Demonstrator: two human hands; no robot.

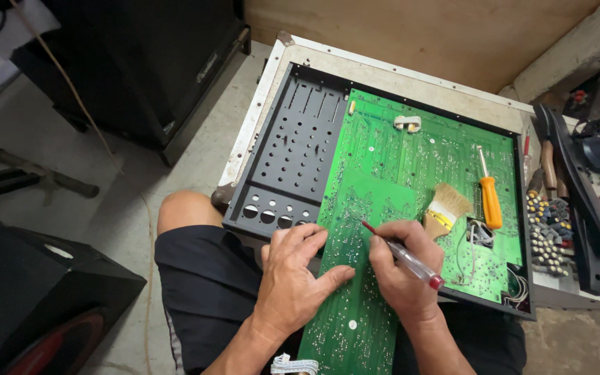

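Observation:
A long green circuit board (355,278) lies across my lap and over a larger green board (418,160) set in a black perforated metal chassis (293,153). My left hand (296,274) rests flat on the long board's left edge, fingers spread. My right hand (401,267) grips a clear-handled screwdriver (411,262) with a red end cap, its tip touching the long board near the middle. A paintbrush (446,208) with a wooden handle lies just right of my right hand. An orange-handled screwdriver (489,198) lies on the larger board.
The chassis sits on a white-edged case (397,73). Black panels, knobs and hand tools (567,208) crowd its right side. Black speaker cabinets stand at the top left (140,62) and bottom left (29,298). A white ribbon cable (293,364) hangs at the board's near end.

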